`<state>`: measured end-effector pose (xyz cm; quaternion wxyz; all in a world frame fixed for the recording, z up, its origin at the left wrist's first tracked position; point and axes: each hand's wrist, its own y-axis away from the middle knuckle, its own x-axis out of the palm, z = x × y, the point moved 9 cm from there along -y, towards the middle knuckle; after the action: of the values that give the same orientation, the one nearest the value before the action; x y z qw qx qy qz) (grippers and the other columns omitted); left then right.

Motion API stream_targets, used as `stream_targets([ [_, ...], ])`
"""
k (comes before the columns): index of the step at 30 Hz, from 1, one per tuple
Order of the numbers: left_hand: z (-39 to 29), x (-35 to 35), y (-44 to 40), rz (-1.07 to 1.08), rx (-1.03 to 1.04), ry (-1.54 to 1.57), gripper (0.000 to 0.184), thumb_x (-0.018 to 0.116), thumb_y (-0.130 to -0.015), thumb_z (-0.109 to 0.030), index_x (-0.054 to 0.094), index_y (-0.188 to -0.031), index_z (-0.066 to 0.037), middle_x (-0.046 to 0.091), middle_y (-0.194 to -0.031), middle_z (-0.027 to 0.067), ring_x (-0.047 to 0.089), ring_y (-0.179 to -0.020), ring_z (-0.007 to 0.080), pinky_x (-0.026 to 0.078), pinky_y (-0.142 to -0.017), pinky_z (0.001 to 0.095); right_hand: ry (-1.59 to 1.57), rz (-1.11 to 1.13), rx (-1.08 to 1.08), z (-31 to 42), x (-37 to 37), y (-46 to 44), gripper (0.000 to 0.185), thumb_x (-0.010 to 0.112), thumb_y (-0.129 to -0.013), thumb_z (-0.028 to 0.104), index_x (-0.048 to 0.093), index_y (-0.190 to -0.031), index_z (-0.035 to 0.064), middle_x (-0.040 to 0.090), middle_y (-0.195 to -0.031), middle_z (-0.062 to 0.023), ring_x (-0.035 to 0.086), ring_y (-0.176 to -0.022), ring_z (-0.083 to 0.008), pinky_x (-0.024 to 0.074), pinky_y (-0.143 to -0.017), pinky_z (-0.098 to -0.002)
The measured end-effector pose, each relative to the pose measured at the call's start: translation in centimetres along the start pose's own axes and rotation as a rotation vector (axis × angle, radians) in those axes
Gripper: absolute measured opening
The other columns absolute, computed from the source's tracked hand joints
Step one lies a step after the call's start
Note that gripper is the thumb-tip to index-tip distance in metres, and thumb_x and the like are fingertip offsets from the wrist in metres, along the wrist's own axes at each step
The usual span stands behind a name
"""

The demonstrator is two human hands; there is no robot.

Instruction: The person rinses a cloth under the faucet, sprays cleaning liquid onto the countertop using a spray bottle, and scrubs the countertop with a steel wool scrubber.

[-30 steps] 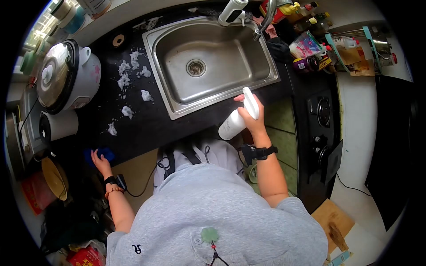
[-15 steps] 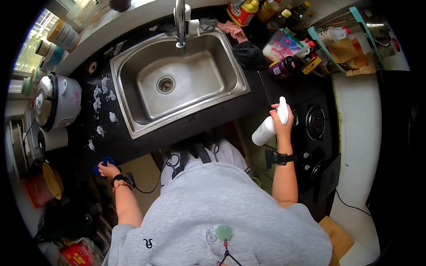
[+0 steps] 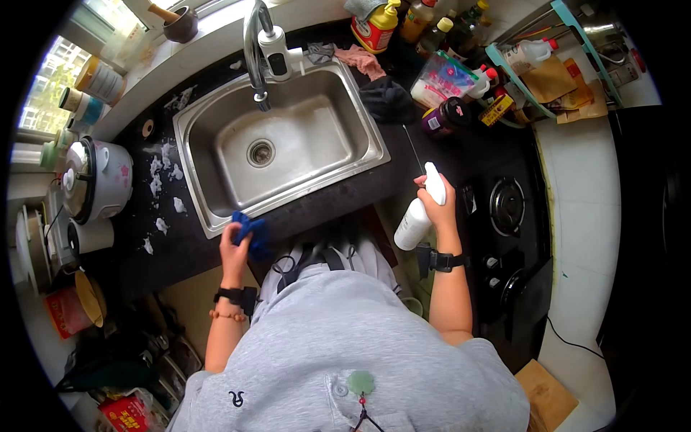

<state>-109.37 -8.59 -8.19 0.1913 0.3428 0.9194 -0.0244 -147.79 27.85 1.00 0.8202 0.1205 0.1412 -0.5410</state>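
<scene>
nearest to us is our grey shirt (image 3: 338, 345), with a green pendant (image 3: 360, 382) lying on its front. beyond it, our left hand (image 3: 235, 252) has its fingers closed around a bunched blue cloth (image 3: 250, 232), which is at the front edge of the black counter (image 3: 302, 207), by the near left corner of the sink (image 3: 282, 122). our right hand (image 3: 438, 204) is wrapped around the neck of a white spray bottle (image 3: 413, 225); we see the bottle tilted, its trigger head up and its base toward the lower left, held in front of the counter and well apart from the cloth. to the right of that hand we have the black stove (image 3: 507, 207).

farther in, the steel sink is set into the counter, its drain (image 3: 260, 153) showing. left of it we see scattered white foam (image 3: 156, 185), and beyond the foam, a rice cooker (image 3: 101, 176). past the sink's right side lie a black cloth (image 3: 387, 99) and a pink cloth (image 3: 363, 62), with a dark jar (image 3: 447, 117) near the black one. at the back, the curved faucet (image 3: 252, 54) stands over the sink, and farthest from us a mortar (image 3: 181, 27) sits on the windowsill (image 3: 216, 29).
</scene>
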Motion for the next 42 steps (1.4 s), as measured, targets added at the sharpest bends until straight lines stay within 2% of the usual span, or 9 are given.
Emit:
stream_targets([
  [6, -3.8, 16.1, -2.0, 0.839, 0.371, -0.25, 0.035, 0.073, -0.082, -0.004, 0.062, -0.115, -0.005, 0.059, -0.115, 0.0132, 0.058, -0.11, 0.0313, 0.048, -0.097, 0.0377, -0.037, -0.067, -0.07, 1.5, 0.0, 0.4, 0.019, 0.063, -0.074, 0.0, 0.065, -0.093, -0.0005, 0.07, -0.09, -0.0068, 0.064, -0.084, -0.0148, 0.0508, -0.08, -0.0307],
  [10, -6.0, 18.7, -2.0, 1.026, 0.318, -0.28, 0.035, 0.07, -0.08, 0.0, 0.062, -0.114, -0.005, 0.058, -0.117, 0.0148, 0.056, -0.113, 0.0357, 0.048, -0.099, 0.0392, -0.031, -0.181, -0.126, 3.0, -1.4, 0.8, 0.02, 0.063, -0.075, -0.001, 0.065, -0.095, 0.0006, 0.07, -0.093, -0.0068, 0.064, -0.086, -0.0154, 0.05, -0.082, -0.0305],
  [17, -7.2, 21.1, -4.2, 0.965, 0.426, -0.293, 0.038, 0.065, -0.077, 0.006, 0.062, -0.113, -0.005, 0.058, -0.117, 0.0153, 0.056, -0.114, 0.0363, 0.047, -0.1, 0.0393, -0.106, -0.559, -0.108, 3.4, -8.2, 1.7, 0.022, 0.06, -0.078, -0.002, 0.064, -0.1, -0.0021, 0.069, -0.1, -0.0081, 0.064, -0.093, -0.0171, 0.0498, -0.088, -0.0312],
  [21, -9.0, 22.2, -4.7, 1.039, 0.411, -0.401, 0.042, 0.076, -0.077, -0.009, 0.063, -0.116, -0.006, 0.059, -0.122, 0.0151, 0.056, -0.116, 0.0353, 0.048, -0.099, 0.0396, -0.196, -0.701, -0.069, 1.3, -12.2, 1.0, 0.03, 0.062, -0.082, -0.002, 0.062, -0.112, -0.0025, 0.068, -0.112, -0.0092, 0.062, -0.103, -0.0176, 0.0467, -0.096, -0.0338],
  [27, -12.4, 18.3, -7.3, 0.645, 0.66, -0.752, 0.069, 0.086, -0.066, -0.017, 0.06, -0.131, -0.014, 0.054, -0.133, 0.0162, 0.05, -0.126, 0.0383, 0.044, -0.106, 0.0455, 0.075, -0.746, -0.241, -1.4, -13.8, -3.2, 0.034, 0.071, -0.085, 0.008, 0.061, -0.116, -0.0014, 0.068, -0.115, -0.0118, 0.063, -0.107, -0.0257, 0.0457, -0.099, -0.0389],
  [29, -7.5, 17.9, -7.6, 0.768, 0.457, -0.795, 0.074, 0.088, -0.062, -0.016, 0.059, -0.131, -0.016, 0.056, -0.13, 0.0158, 0.052, -0.123, 0.038, 0.043, -0.105, 0.0455, 0.096, -0.741, -0.254, -3.6, -14.1, -4.8, 0.036, 0.074, -0.086, 0.011, 0.062, -0.117, 0.0005, 0.067, -0.115, -0.0127, 0.061, -0.11, -0.0286, 0.0462, -0.098, -0.0408],
  [33, -6.3, 17.4, -8.6, 0.672, 0.179, -0.651, 0.051, 0.072, -0.075, -0.002, 0.06, -0.124, -0.012, 0.063, -0.111, 0.0184, 0.059, -0.108, 0.0393, 0.048, -0.097, 0.0457, 0.067, -0.73, -0.185, -4.7, -14.6, -5.9, 0.045, 0.08, -0.083, 0.018, 0.061, -0.121, 0.0026, 0.066, -0.118, -0.0118, 0.057, -0.115, -0.0298, 0.0449, -0.1, -0.0421],
  [40, -15.5, 22.2, -9.9, 0.683, 0.393, -0.401, 0.038, 0.063, -0.078, -0.001, 0.061, -0.116, -0.006, 0.064, -0.107, 0.016, 0.063, -0.098, 0.0388, 0.052, -0.086, 0.0424, 0.113, -0.431, -0.104, -6.0, -14.3, -5.9, 0.101, 0.093, -0.066, 0.019, 0.034, -0.146, 0.0047, 0.043, -0.146, -0.0154, 0.045, -0.131, -0.0313, 0.039, -0.109, -0.0451],
  [42, -20.9, 24.5, -9.7, 0.741, 0.457, -0.364, 0.037, 0.066, -0.077, -0.002, 0.063, -0.114, -0.006, 0.064, -0.104, 0.0149, 0.063, -0.096, 0.037, 0.053, -0.082, 0.0408, 0.167, -0.413, -0.148, -4.2, -15.7, -3.1, 0.099, 0.092, -0.066, 0.016, 0.035, -0.146, 0.0041, 0.044, -0.146, -0.0159, 0.046, -0.13, -0.0316, 0.0386, -0.11, -0.0453],
])
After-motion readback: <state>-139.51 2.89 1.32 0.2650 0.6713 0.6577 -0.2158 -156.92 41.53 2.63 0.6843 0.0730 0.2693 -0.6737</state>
